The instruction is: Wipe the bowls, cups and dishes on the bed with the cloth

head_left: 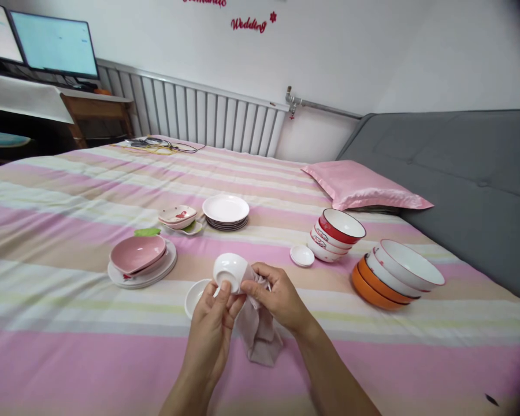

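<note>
A small white bowl (230, 269) is tilted on its side in front of me, its round foot turned toward me. My left hand (216, 309) grips it from below, the thumb pressed on its base. In my right hand (279, 292) is a greyish-pink cloth (260, 338), bunched against the bowl's right side and hanging down toward the bed. Under and behind my left hand lies a white dish (195, 297), partly hidden by the fingers.
Stacked bowls (338, 234), orange and white bowls (387, 280) and a tiny white dish (302, 255) are on the right. White plates (225, 209), patterned dishes (177, 215) and pink bowls on plates (138, 254) stand left. A pink pillow (364, 185) and cables (164, 145) lie farther back.
</note>
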`<state>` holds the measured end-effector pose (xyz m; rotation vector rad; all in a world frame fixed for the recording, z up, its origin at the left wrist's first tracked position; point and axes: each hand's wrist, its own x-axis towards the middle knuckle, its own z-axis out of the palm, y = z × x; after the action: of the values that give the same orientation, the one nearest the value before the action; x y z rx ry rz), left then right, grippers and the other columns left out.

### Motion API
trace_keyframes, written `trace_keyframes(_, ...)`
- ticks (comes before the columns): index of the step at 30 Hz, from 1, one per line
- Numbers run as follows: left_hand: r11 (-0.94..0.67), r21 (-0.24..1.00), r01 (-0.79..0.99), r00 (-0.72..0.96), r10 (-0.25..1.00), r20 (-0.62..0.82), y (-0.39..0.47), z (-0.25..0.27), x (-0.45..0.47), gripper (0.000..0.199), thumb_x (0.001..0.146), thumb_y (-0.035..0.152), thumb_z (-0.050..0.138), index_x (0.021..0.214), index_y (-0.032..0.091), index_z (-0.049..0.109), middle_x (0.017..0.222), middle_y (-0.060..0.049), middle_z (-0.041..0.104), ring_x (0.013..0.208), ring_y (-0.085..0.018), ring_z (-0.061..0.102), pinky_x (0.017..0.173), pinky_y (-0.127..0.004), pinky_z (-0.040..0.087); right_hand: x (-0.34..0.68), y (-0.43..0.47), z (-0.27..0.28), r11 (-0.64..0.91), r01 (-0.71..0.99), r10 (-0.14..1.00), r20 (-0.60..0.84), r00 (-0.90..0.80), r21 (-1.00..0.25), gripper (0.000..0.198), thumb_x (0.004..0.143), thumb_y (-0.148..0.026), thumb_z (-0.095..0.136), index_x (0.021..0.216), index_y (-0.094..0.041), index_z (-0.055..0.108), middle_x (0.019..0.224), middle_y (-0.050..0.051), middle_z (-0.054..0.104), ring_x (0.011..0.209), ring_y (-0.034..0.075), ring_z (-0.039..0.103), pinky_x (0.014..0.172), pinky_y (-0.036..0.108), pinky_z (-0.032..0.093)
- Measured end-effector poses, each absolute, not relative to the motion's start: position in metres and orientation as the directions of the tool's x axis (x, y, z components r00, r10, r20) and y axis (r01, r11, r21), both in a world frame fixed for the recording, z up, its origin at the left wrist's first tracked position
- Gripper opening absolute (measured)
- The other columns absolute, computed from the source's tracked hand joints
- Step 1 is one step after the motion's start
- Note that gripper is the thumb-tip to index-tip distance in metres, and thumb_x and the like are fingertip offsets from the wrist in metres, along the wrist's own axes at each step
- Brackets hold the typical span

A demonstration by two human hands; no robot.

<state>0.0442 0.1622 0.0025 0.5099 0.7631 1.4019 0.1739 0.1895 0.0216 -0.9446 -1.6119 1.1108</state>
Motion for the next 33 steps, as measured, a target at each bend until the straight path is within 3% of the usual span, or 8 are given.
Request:
trace_keyframes(7, 0.095, 0.888, -0.449, -0.060, 0.989, -0.136, 0.161, 0.014, 0.035, 0.048, 0.065, 0.034, 0.075, 0.107, 0.017, 0.059, 0.098, -0.008, 0.070, 0.092, -0.021, 0.064, 0.079, -0.028, 0.048, 0.186, 0.190, 0.021, 0.047, -0.113, 0.938, 0.082, -0.337, -0.992, 0.029, 0.075, -0.043, 0.066, 0.072, -0.016, 0.056, 0.059, -0.005, 0.040, 0.051, 0.007, 0.031, 0.047, 0.019, 0.026)
trace_keyframes(10, 0.121, 0.905, -0.407, 0.014, 0.992, -0.127, 0.161, 0.015, 0.030, 0.056, 0.062, 0.032, 0.076, 0.113, 0.017, 0.058, 0.101, -0.010, 0.070, 0.092, -0.024, 0.065, 0.077, -0.030, 0.048, 0.187, 0.190, 0.022, 0.018, -0.109, 0.935, 0.055, -0.350, -0.994, 0.030, 0.073, -0.043, 0.067, 0.073, -0.015, 0.057, 0.059, -0.005, 0.041, 0.051, 0.007, 0.031, 0.047, 0.019, 0.026)
trace_keyframes(15, 0.120, 0.875, -0.468, 0.012, 0.992, -0.129, 0.162, 0.008, 0.035, 0.042, 0.066, 0.032, 0.074, 0.102, 0.017, 0.058, 0.090, -0.007, 0.072, 0.084, -0.021, 0.067, 0.076, -0.029, 0.050, 0.181, 0.190, 0.024, 0.095, -0.052, 0.942, 0.106, -0.318, -0.994, 0.030, 0.074, -0.042, 0.067, 0.081, -0.015, 0.061, 0.066, -0.003, 0.046, 0.058, 0.009, 0.038, 0.053, 0.020, 0.030)
trace_keyframes(20, 0.156, 0.752, -0.641, 0.047, 0.985, -0.164, 0.162, 0.004, 0.041, 0.025, 0.073, 0.025, 0.070, 0.092, 0.018, 0.056, 0.089, -0.002, 0.070, 0.084, -0.015, 0.067, 0.079, -0.026, 0.051, 0.175, 0.189, 0.022, 0.122, -0.103, 0.939, 0.149, -0.311, -0.987, 0.025, 0.075, -0.039, 0.066, 0.081, -0.015, 0.059, 0.068, -0.003, 0.046, 0.059, 0.009, 0.038, 0.054, 0.020, 0.031)
trace_keyframes(25, 0.181, 0.657, -0.732, 0.016, 0.968, -0.249, 0.164, 0.005, 0.042, 0.019, 0.070, 0.020, 0.073, 0.084, 0.015, 0.061, 0.088, -0.003, 0.069, 0.078, -0.012, 0.067, 0.075, -0.021, 0.054, 0.170, 0.190, 0.020, 0.161, -0.080, 0.938, 0.178, -0.296, -0.984, 0.027, 0.073, -0.040, 0.068, 0.081, -0.016, 0.061, 0.074, -0.001, 0.054, 0.067, 0.011, 0.045, 0.062, 0.022, 0.037)
trace_keyframes(30, 0.188, 0.660, -0.727, 0.067, 0.977, -0.204, 0.165, 0.005, 0.034, 0.013, 0.076, 0.025, 0.068, 0.085, 0.016, 0.065, 0.098, -0.004, 0.067, 0.096, -0.016, 0.063, 0.085, -0.027, 0.053, 0.174, 0.194, 0.018, 0.015, -0.198, 0.962, 0.068, -0.264, -0.980, 0.031, 0.072, -0.046, 0.068, 0.079, -0.018, 0.059, 0.060, -0.005, 0.047, 0.052, 0.008, 0.037, 0.049, 0.020, 0.031)
trace_keyframes(33, 0.196, 0.692, -0.695, 0.068, 0.976, -0.208, 0.166, 0.005, 0.030, 0.010, 0.074, 0.021, 0.069, 0.083, 0.017, 0.066, 0.095, 0.000, 0.066, 0.090, -0.011, 0.063, 0.081, -0.021, 0.053, 0.176, 0.198, 0.014, -0.074, -0.265, 0.966, -0.003, -0.257, -0.961, 0.031, 0.073, -0.047, 0.066, 0.079, -0.019, 0.057, 0.052, -0.007, 0.039, 0.046, 0.007, 0.030, 0.045, 0.020, 0.026)
